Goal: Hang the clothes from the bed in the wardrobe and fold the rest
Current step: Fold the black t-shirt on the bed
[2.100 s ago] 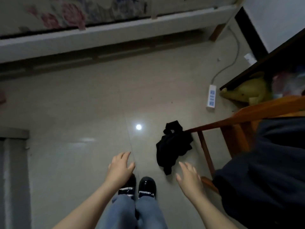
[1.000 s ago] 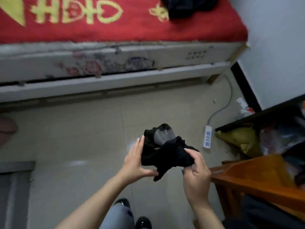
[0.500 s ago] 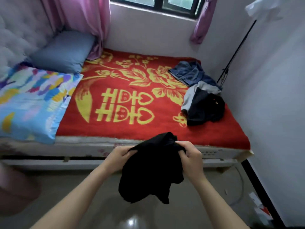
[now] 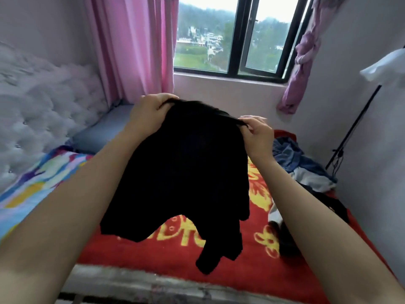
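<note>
Black garment (image 4: 186, 172), one, hangs from two grips: left hand (image 4: 149, 115) and right hand (image 4: 256, 134) both pinching it.

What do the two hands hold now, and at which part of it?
A black garment, by its top edge: the left hand grips the left end, the right hand pinches the right end.

Garment (image 4: 186, 167): plain black throughout.
Blanket (image 4: 258, 275): red ground with yellow floral and character motifs.
Quilt (image 4: 32, 183): irregular patches of blue, yellow, pink, green and white.
Pillow (image 4: 103, 132): plain grey-blue.
Headboard (image 4: 43, 110): pale whitish lilac, button-tufted.
Left curtain (image 4: 131, 51): plain pink.
Right curtain (image 4: 304, 55): mauve-pink, faintly mottled.
Clothes pile (image 4: 291, 154): dark blue, pale grey-white and black pieces.
Window frame (image 4: 238, 36): black.
Wall (image 4: 350, 84): pale lilac-grey.
</note>
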`<state>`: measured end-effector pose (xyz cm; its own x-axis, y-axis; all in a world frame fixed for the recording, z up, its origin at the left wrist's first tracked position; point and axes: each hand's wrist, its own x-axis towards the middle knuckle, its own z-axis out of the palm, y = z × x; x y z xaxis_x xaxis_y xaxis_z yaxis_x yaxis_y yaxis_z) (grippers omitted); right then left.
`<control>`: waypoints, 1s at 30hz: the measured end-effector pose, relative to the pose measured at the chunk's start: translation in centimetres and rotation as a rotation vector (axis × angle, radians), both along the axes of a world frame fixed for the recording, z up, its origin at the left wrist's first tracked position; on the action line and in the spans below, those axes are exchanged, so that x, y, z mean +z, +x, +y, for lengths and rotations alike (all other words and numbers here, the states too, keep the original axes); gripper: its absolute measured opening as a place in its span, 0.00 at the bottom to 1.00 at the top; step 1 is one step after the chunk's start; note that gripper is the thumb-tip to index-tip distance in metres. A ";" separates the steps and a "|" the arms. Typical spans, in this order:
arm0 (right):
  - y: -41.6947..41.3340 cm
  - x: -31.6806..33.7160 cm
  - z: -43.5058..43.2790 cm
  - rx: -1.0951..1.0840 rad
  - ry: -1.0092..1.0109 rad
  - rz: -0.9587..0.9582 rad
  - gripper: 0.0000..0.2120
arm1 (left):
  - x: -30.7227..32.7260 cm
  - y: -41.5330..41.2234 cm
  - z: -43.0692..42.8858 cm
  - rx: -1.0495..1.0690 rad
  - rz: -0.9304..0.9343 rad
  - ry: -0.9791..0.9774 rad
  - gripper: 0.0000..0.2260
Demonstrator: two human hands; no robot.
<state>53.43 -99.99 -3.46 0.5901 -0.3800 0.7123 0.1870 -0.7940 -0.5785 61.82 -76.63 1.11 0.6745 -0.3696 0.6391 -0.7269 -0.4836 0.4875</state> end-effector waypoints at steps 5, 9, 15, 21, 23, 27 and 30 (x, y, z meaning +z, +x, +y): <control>6.0 -4.5 -4.4 0.026 -0.034 0.010 0.08 | -4.3 4.8 -3.9 0.021 0.081 0.037 0.15; 5.3 -18.0 -7.0 0.059 0.027 0.730 0.11 | -17.7 4.6 -5.7 -0.095 0.615 0.523 0.15; -2.6 -32.7 -7.7 0.043 0.076 1.478 0.20 | -34.1 -1.2 -2.2 -0.013 1.222 0.681 0.28; 1.2 -31.5 -9.2 -0.037 0.107 1.503 0.19 | -36.1 3.8 2.0 0.059 1.215 0.784 0.27; 3.0 -31.2 -8.7 -0.094 0.090 1.497 0.18 | -35.9 7.1 3.0 0.084 1.155 0.785 0.26; 7.0 -31.2 -5.2 -0.110 0.076 1.549 0.18 | -36.3 11.9 4.6 0.083 1.132 0.738 0.25; 9.7 -31.8 -1.9 -0.106 0.103 1.570 0.19 | -37.7 14.3 5.8 0.052 1.152 0.721 0.25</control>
